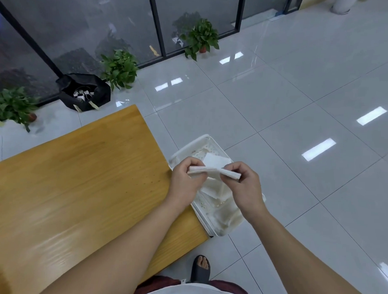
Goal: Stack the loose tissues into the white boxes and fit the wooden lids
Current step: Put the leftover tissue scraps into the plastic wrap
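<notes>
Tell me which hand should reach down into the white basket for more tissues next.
Probably the right hand. It sits directly above the white basket and the loose tissues in it, while the left hand, nearer the wooden table, could keep holding the tissue stack that both hands pinch now.
</notes>
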A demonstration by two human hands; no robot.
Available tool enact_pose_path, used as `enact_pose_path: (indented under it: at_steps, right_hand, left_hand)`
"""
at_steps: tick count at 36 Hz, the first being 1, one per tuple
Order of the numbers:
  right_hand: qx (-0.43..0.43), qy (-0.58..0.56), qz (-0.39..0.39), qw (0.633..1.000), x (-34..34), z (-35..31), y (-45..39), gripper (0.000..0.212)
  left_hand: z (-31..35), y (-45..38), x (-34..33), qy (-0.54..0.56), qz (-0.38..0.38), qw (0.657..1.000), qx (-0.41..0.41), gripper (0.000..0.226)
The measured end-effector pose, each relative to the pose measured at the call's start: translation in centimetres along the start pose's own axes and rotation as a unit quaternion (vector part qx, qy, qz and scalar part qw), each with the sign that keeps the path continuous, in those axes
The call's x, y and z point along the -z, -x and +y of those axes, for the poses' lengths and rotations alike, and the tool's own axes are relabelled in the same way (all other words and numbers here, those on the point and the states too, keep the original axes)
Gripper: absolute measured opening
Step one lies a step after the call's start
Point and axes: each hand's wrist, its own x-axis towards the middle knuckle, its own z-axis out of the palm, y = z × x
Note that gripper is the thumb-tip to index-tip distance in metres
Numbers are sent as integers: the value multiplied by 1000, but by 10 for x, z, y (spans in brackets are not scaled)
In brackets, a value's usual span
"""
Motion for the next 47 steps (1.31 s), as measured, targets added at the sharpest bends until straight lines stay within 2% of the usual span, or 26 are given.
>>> enact_pose_path:
  at_steps: [3, 6, 9, 13, 21, 30, 36, 40, 44, 47]
  right_hand:
    - [-4, 35, -15, 999, 3, 2, 1, 21]
    - [-14, 58, -19, 998, 3, 7, 2, 38]
    - [-21, 57, -9, 998, -1, 7, 3, 44]
    - [-34, 48, 18, 998, -2, 7, 5, 47]
    - [-45, 11, 23, 999, -4, 7, 14, 46]
    - [-30, 11, 21, 999, -17, 4, 15, 47]
    - [-12, 56, 12, 998, -16, 12, 12, 55]
    - [-16, 47, 13, 999, -20, 11, 9, 47]
    - [-8, 31, 2, 999, -26, 8, 3, 40]
    - [-18, 49, 15, 999, -23, 12, 2, 41]
  left_hand:
    - [1, 3, -3, 26, -3, 1000, -2, 31]
    - [-7, 6, -5, -3, -31, 999, 21, 51]
    - [-12, 5, -9, -26, -34, 998, 36, 66]
    - [-14, 3, -11, -25, -32, 998, 46, 63]
    - [-22, 7, -15, -21, -27, 999, 35, 51]
    - [-9, 3, -14, 13, 39, 999, -18, 31]
    - [-20, 5, -6, 6, 22, 1000, 18, 52]
    - [-21, 5, -3, 10, 6, 999, 31, 58]
    - [-17, 4, -2, 28, 23, 999, 32, 57]
    - [-18, 6, 0, 21, 23, 999, 36, 68]
